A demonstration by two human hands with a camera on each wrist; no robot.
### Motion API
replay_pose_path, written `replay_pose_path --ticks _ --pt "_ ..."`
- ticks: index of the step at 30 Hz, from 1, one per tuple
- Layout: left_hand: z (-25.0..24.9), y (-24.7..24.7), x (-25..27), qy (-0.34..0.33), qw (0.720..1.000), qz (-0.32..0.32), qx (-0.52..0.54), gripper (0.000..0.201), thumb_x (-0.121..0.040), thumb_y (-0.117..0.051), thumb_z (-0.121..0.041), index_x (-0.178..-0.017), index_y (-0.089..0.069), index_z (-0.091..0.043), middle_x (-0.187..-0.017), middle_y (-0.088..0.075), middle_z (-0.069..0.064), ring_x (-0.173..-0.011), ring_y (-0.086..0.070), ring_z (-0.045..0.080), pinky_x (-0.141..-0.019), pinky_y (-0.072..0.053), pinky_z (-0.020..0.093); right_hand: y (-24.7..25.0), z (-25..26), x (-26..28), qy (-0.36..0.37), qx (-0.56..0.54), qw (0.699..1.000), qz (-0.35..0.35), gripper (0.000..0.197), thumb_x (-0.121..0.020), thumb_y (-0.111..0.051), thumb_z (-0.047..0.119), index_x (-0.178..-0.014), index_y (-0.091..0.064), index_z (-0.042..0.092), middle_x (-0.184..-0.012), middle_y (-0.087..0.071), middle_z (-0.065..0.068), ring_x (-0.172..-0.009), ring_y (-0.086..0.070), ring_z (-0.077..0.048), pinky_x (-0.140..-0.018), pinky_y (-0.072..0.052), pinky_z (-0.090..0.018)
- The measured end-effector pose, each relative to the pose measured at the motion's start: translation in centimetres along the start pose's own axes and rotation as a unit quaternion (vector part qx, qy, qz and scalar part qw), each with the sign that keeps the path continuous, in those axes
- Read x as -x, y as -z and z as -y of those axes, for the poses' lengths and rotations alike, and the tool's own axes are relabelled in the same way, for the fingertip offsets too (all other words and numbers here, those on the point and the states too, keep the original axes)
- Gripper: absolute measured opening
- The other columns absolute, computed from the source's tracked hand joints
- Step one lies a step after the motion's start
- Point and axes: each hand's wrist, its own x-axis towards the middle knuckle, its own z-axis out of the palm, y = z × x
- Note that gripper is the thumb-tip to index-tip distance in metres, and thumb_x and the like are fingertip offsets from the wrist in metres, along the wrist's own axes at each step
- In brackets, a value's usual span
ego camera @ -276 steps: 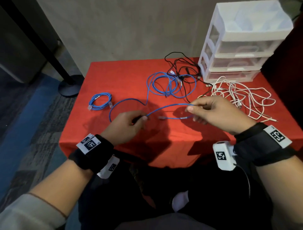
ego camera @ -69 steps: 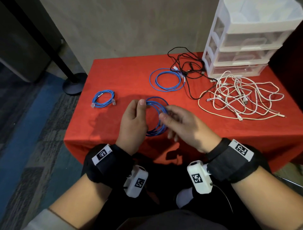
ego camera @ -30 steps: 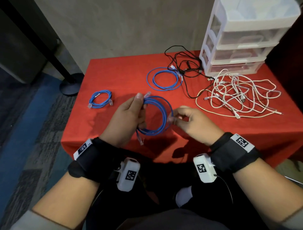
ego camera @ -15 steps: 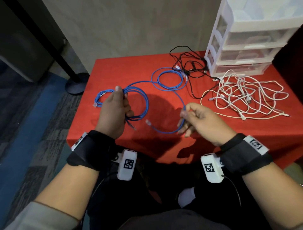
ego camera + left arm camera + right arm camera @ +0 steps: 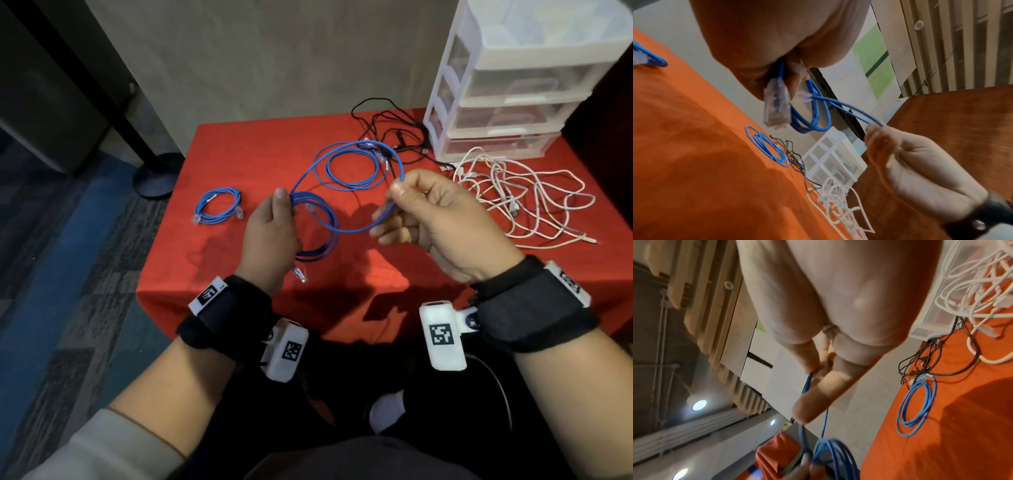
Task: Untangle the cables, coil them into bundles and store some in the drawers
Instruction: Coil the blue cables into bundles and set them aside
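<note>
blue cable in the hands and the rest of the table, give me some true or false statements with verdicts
1. The left hand grips a coil of blue cable. True.
2. The right hand is empty. False: it pinches a loose loop of the same blue cable.
3. A small coiled blue bundle lies on the red tablecloth to the left of the hands. True.
4. The white cables are neatly coiled. False: they lie in a loose tangle in front of the drawer unit.
5. A drawer of the unit stands pulled out. False: all look pushed in.
</note>
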Motion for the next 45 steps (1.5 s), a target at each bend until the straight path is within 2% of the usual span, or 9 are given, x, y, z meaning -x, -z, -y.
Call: replay_pose_path --ticks 5,13,17,21,24,28,35,41,45 --pt "-1.9 -2.5 2.5 0.125 0.973 0.097 0.169 0.038 -0.111 -0.033 -0.036 -0.079 -0.045 -0.019 -0.051 -0.024 -0.011 -0.041 -0.018 0.004 -0.039 -0.025 0.019 -1.8 -2.6 -0.9 0.092 0.205 0.973 -0.056 0.021 -0.108 -0.049 0.023 -0.103 -0.055 0.003 -0.083 -0.056 -0.009 -0.073 -0.051 -0.019 -0.066 -0.046 -0.033" --pt "-3.0 -2.7 3.4 0.24 0.925 0.131 0.264 0.039 -0.11 -0.038 -0.037 -0.078 -0.048 -0.016 -0.064 -0.033 -0.002 -0.053 -0.034 0.011 -0.037 -0.031 0.016 -3.9 -3.2 0.0 0.101 0.089 0.991 0.006 0.032 -0.108 -0.033 0.03 -0.122 -0.046 0.005 -0.078 -0.061 -0.017 -0.057 -0.053 -0.026 -0.059 -0.047 -0.034" --pt "-3.9 -1.6 1.9 0.236 0.908 0.12 0.325 0.042 -0.111 -0.032 -0.032 -0.075 -0.045 -0.016 -0.052 -0.022 -0.01 -0.039 -0.022 0.003 -0.037 -0.026 0.015 -2.7 -3.1 0.4 0.069 0.164 0.983 0.045 0.031 -0.101 -0.047 0.05 -0.119 -0.051 0.025 -0.076 -0.059 -0.017 -0.059 -0.05 -0.023 -0.058 -0.042 -0.035" --pt "-4.7 2.5 -2.6 0.169 0.931 0.037 0.322 0.042 -0.112 -0.03 -0.03 -0.076 -0.044 -0.016 -0.05 -0.024 -0.01 -0.039 -0.023 0.003 -0.038 -0.028 0.014 0.7 -2.7 0.7 0.04 0.281 0.955 0.089 0.016 -0.104 -0.057 0.02 -0.095 -0.067 0.012 -0.063 -0.057 0.01 -0.057 -0.046 -0.003 -0.058 -0.033 -0.017" --pt "-4.5 5.1 -4.9 0.123 0.961 -0.015 0.246 0.041 -0.111 -0.035 -0.034 -0.077 -0.046 -0.015 -0.051 -0.028 -0.01 -0.041 -0.023 0.003 -0.041 -0.029 0.015 3.5 -2.8 0.6 0.007 0.205 0.979 0.01 0.022 -0.104 -0.055 0.015 -0.087 -0.069 0.011 -0.066 -0.052 0.0 -0.055 -0.038 -0.018 -0.054 -0.029 -0.028" --pt "-2.5 4.4 -4.7 0.031 0.996 -0.031 0.074 0.033 -0.101 -0.043 -0.041 -0.077 -0.047 -0.018 -0.051 -0.038 -0.009 -0.042 -0.035 0.008 -0.045 -0.035 0.022 3.1 -2.4 0.3 -0.038 0.027 0.998 -0.051 0.021 -0.104 -0.05 0.012 -0.09 -0.063 0.004 -0.066 -0.053 -0.005 -0.048 -0.039 -0.013 -0.049 -0.034 -0.026" --pt "-0.1 0.7 -2.0 -0.033 0.996 -0.061 0.05 0.037 -0.112 -0.03 -0.034 -0.081 -0.047 -0.021 -0.054 -0.034 -0.012 -0.046 -0.031 0.006 -0.055 -0.044 0.032 0.1 -2.4 -0.5 -0.08 -0.241 0.962 -0.102 0.017 -0.105 -0.049 0.013 -0.097 -0.063 0.006 -0.071 -0.063 -0.002 -0.053 -0.058 -0.008 -0.053 -0.053 -0.023" --pt "-0.2 -1.1 -0.8 0.006 0.99 -0.03 0.141 0.035 -0.113 -0.027 -0.032 -0.086 -0.045 -0.018 -0.06 -0.031 -0.005 -0.048 -0.029 0.007 -0.06 -0.051 0.033 -2.0 -3.4 -0.2 -0.077 -0.252 0.962 -0.066 0.018 -0.106 -0.045 0.011 -0.096 -0.059 0.006 -0.078 -0.071 -0.006 -0.067 -0.071 -0.015 -0.062 -0.06 -0.026" --pt "-0.5 -2.3 0.2 0.114 0.974 -0.036 0.191 0.037 -0.111 -0.028 -0.042 -0.087 -0.049 -0.022 -0.07 -0.046 -0.006 -0.06 -0.057 0.007 -0.068 -0.05 0.033 -4.1 -4.7 0.1 -0.083 -0.229 0.969 -0.028 0.013 -0.103 -0.05 0.01 -0.099 -0.062 0.006 -0.092 -0.073 -0.01 -0.08 -0.074 -0.019 -0.07 -0.061 -0.027"
